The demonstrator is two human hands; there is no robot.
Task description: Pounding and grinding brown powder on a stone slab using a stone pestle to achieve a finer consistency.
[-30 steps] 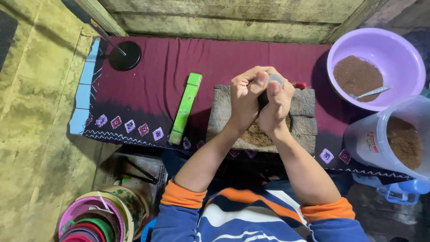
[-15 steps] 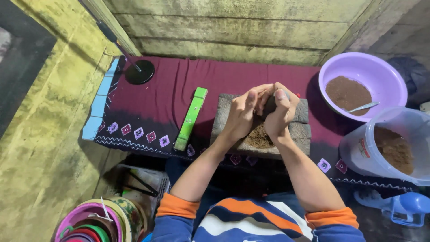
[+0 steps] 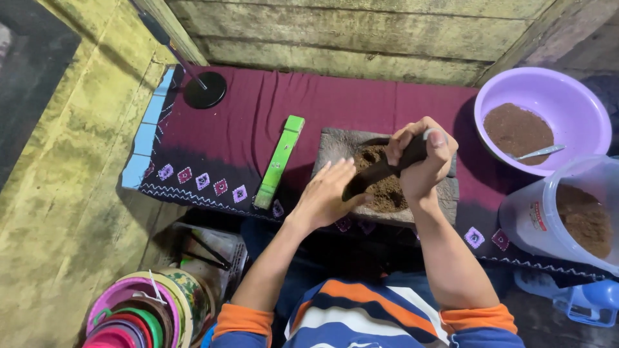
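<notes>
A grey stone block (image 3: 336, 143) with a hollow full of brown powder (image 3: 385, 188) lies on a maroon cloth (image 3: 258, 109). My right hand (image 3: 424, 161) is closed around a dark curved tool (image 3: 377, 173) whose lower end points down toward the powder. My left hand (image 3: 327, 193) is open, fingers spread, its palm beside the tool's lower end at the block's left edge. A flat green bar (image 3: 279, 161) lies on the cloth left of the block.
A purple basin (image 3: 580, 106) with brown powder and a spoon (image 3: 540, 152) sits at the right. Below it stands a clear tub (image 3: 535, 219) of brown powder. A black round stand (image 3: 205, 89) is at the back left. Coloured rings (image 3: 132, 316) lie at the lower left.
The hands were clasped together over the block. They have come apart: the right now grips the dark tool and the left has opened beside it. The camera view has shifted.
</notes>
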